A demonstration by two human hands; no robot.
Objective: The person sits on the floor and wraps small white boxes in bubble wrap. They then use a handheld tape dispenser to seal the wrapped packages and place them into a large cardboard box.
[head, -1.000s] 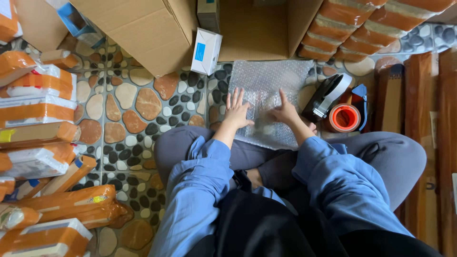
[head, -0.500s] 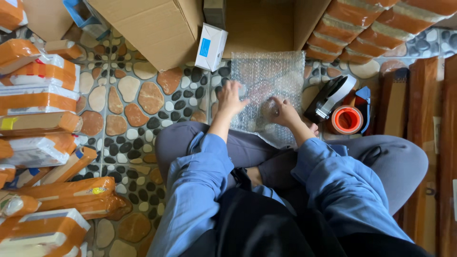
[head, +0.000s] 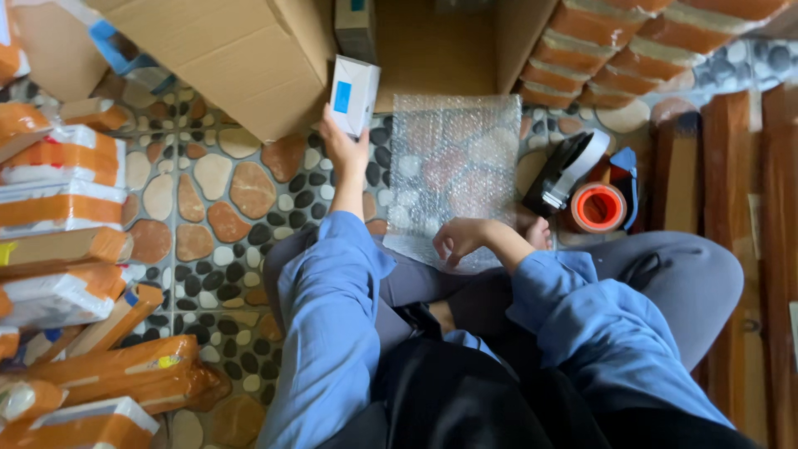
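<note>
I sit cross-legged on a pebble-pattern floor in blue sleeves. My left hand (head: 345,154) reaches forward and grips a small white box with a blue label (head: 354,94) near the open cardboard carton. A sheet of clear bubble wrap (head: 453,166) lies flat on the floor in front of my knees. My right hand (head: 464,239) rests with curled fingers on the sheet's near edge, holding nothing that I can see.
A black tape dispenser with an orange roll (head: 590,195) sits right of the wrap. A large open cardboard carton (head: 249,50) stands ahead. Orange-taped parcels (head: 66,216) pile up on the left, more stack at top right (head: 665,41). Wooden planks (head: 731,166) line the right.
Both hands were pressing flat on the bubble wrap. My left hand has since lifted away and taken hold of the white box; my right hand slid back to the sheet's near edge.
</note>
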